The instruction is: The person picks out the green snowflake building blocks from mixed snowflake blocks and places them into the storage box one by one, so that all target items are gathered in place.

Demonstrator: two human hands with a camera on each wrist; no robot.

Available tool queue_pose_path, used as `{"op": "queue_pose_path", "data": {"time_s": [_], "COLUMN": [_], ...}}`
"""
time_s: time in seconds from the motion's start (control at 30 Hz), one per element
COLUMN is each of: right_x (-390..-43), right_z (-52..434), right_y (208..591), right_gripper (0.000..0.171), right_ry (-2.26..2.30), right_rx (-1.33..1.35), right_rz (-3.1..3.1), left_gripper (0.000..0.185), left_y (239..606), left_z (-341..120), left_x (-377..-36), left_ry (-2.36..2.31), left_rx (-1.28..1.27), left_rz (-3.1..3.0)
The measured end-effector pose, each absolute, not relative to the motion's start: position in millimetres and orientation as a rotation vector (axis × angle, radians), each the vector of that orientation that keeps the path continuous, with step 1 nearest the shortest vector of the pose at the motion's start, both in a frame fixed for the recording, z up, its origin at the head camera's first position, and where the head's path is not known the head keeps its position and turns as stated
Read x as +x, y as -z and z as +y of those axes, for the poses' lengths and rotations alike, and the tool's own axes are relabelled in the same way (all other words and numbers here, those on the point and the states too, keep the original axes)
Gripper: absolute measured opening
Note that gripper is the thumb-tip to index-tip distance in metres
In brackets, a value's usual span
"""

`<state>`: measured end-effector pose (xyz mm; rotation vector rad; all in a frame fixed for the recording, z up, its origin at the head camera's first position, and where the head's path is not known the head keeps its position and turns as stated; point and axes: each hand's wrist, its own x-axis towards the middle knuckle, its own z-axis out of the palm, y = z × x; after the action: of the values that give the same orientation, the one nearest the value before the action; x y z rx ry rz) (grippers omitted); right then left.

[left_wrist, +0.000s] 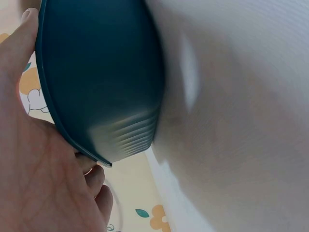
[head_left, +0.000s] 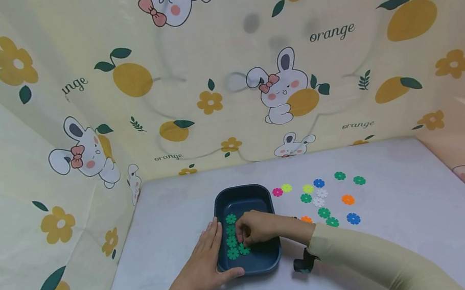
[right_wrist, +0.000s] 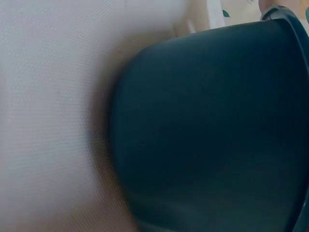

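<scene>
A dark blue rectangular tray point(head_left: 254, 268) stands on the white table, its outer wall filling much of both wrist views. Along its left rim lies my left hand point(head_left: 199, 265), fingers extended and touching the side, thumb on the near edge. My right hand point(head_left: 258, 226) reaches inside with bent fingers. Its fingertips pinch at a green flower-shaped disc point(head_left: 244, 249), which they partly cover. Several more green discs point(head_left: 231, 241) lie in a column along the tray's left side. The right wrist view does not show the right hand's fingertips.
Loose flower-shaped discs are scattered right of the tray, among them a pink disc point(head_left: 277, 192), a blue disc point(head_left: 353, 218), an orange disc point(head_left: 348, 200) and a green disc point(head_left: 359, 180). My right forearm point(head_left: 353, 245) passes in front of some. A printed cloth point(head_left: 254, 110) surrounds the table.
</scene>
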<state>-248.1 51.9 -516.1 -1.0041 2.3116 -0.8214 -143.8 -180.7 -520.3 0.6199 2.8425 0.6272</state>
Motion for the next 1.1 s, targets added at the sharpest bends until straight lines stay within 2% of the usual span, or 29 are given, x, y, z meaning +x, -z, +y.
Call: {"op": "queue_pose_path", "data": {"time_s": [0.53, 1.1], "right_x": [-244.4, -242.7], "right_z": [53.1, 78.6], "right_y": [519.8, 501.7], "right_gripper": [0.008, 0.004], "right_ry": [0.778, 1.055], "right_rx": [-1.067, -1.104], "right_rz": [2.345, 2.355], "left_gripper": [0.123, 0.127], "left_y": [521.3, 520.1], "left_z": [-180.8, -179.9], "left_x": [-144.2, -143.7], "left_ry": [-0.627, -0.617], "left_rx": [0.604, 0.587], "left_rz": [2.835, 2.826]}}
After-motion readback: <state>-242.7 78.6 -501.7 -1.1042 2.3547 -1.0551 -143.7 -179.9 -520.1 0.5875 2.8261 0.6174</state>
